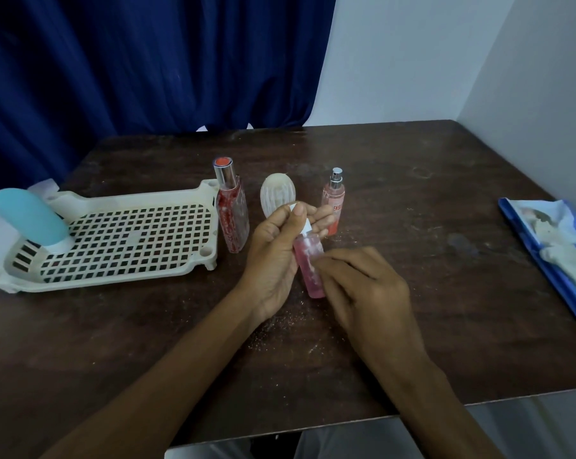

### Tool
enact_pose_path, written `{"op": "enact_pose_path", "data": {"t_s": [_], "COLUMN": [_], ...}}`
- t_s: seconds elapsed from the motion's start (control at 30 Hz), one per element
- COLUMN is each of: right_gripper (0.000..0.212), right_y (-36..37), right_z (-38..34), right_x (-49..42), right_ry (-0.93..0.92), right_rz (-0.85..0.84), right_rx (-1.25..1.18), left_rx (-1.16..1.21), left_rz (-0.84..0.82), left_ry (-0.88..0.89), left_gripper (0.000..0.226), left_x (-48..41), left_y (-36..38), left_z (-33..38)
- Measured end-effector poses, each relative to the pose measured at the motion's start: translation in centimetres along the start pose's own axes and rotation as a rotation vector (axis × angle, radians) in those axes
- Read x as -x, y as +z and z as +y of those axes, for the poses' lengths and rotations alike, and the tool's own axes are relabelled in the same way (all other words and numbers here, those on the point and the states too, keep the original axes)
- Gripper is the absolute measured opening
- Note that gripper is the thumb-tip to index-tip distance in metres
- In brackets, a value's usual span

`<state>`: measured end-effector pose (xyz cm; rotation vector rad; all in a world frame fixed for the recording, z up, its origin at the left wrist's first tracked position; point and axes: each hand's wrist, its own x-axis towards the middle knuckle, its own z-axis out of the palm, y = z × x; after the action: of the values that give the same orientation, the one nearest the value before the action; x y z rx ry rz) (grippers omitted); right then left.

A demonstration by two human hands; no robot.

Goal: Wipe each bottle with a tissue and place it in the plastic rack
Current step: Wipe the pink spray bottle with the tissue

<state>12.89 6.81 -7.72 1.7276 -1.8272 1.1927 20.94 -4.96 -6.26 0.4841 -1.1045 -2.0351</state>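
Both hands, left hand point(276, 256) and right hand point(366, 286), grip a pink bottle point(308, 263) over the table point(445, 293). Tissue's probably hidden. Blue bottle point(28, 217) sits in the rack point(121, 240).

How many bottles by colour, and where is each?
Pink: 2, one held in both hands, one spray bottle standing on the table
Red: 1, standing beside the rack
Blue: 1, in the rack
White, ribbed: 1, on the table
Total: 5

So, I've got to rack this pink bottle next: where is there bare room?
The plastic rack grid is bare right of the blue bottle. The table is free between the spray bottle and the tissue pack. It is crowded around the red bottle and white oval bottle.
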Motion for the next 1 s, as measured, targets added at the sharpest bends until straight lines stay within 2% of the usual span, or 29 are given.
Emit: {"op": "enact_pose_path", "data": {"t_s": [0.2, 0.3, 0.37, 0.5, 0.6, 0.7, 0.8, 1.0], "right_gripper": [0.012, 0.018, 0.012, 0.019, 0.011, 0.021, 0.01, 0.014], "right_y": [0.7, 0.4, -0.1, -0.8, -0.6, 0.0, 0.6, 0.3], "right_z": [-0.2, -0.4, -0.2, 0.0, 0.0, -0.2, -0.3, -0.5], "right_x": [-2.4, -1.1, 0.4, 2.1, 0.9, -1.2, -2.4, 0.1], "right_ry": [0.007, 0.007, 0.026, 0.043, 0.037, 0.014, 0.007, 0.005], "right_rz": [0.019, -0.017, -0.038, -0.072, -0.042, -0.012, 0.002, -0.008], "right_rx": [-0.008, 0.006, 0.018, 0.047, 0.021, 0.005, 0.031, 0.023], "left_rx": [0.027, 0.05, 0.052, 0.021, 0.007, 0.011, 0.023, 0.0], "left_rz": [-0.035, 0.003, 0.023, 0.022, 0.022, 0.017, 0.015, 0.071], "left_ry": [-0.029, -0.03, -0.032, -0.027, -0.029, -0.044, -0.053, -0.044], "left_gripper": [0.019, 0.019, 0.019, 0.019, 0.018, 0.016, 0.013, 0.012], "left_x": [0.1, -0.2, -0.3, -0.2, -0.2, -0.1, 0.1, -0.2], "left_y": [-0.1, -0.3, -0.3, -0.2, -0.2, -0.2, -0.1, -0.3], "left_z": [0.0, 0.0, -0.1, -0.2, 0.0, 0.1, 0.3, 0.0]}}
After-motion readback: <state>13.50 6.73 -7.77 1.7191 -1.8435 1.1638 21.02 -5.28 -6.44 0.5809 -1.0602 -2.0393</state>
